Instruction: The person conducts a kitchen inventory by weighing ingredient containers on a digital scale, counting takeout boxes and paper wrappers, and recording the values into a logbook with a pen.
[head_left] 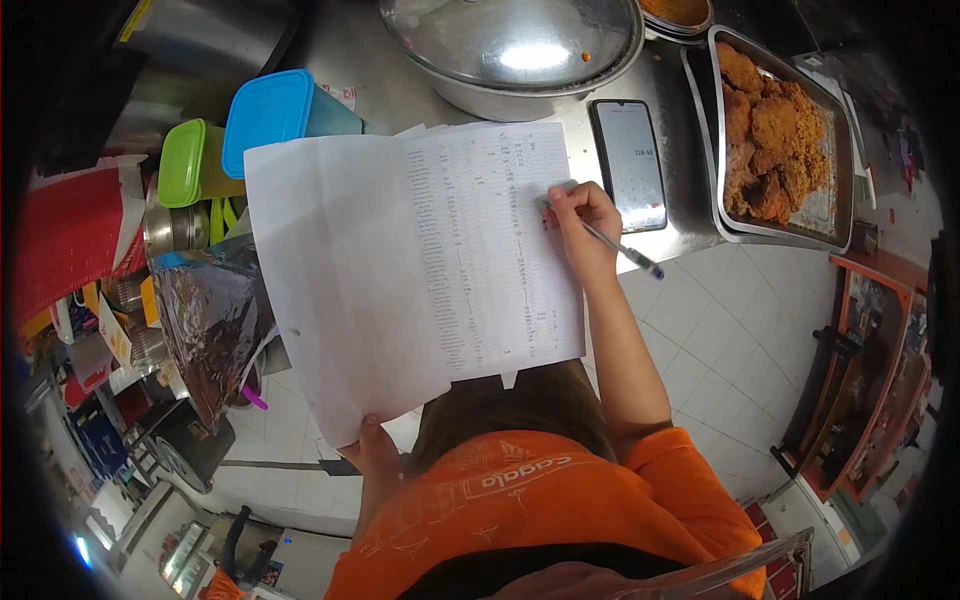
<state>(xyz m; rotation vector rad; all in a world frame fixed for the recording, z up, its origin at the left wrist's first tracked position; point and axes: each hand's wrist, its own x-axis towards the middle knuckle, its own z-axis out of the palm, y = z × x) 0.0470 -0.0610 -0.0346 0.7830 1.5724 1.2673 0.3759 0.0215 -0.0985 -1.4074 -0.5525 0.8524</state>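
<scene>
Printed sheets (480,250) with columns of figures lie over the edge of the metal counter, the left page folded back and blank. My right hand (585,225) is closed on a pen (632,253), over the right side of the sheet. At the lower left corner of the blank page, my left hand (375,450) pinches the paper, with most of its fingers hidden. A phone (630,165) with a calculator on its screen lies just right of the sheets.
A large lidded metal pot (520,95) stands behind the papers. On the right is a tray of fried food (848,215). Blue-lidded (270,115) and green-lidded (182,165) containers stand at the left, near crumpled foil (215,320). Another person's arm (236,535) shows at the lower left.
</scene>
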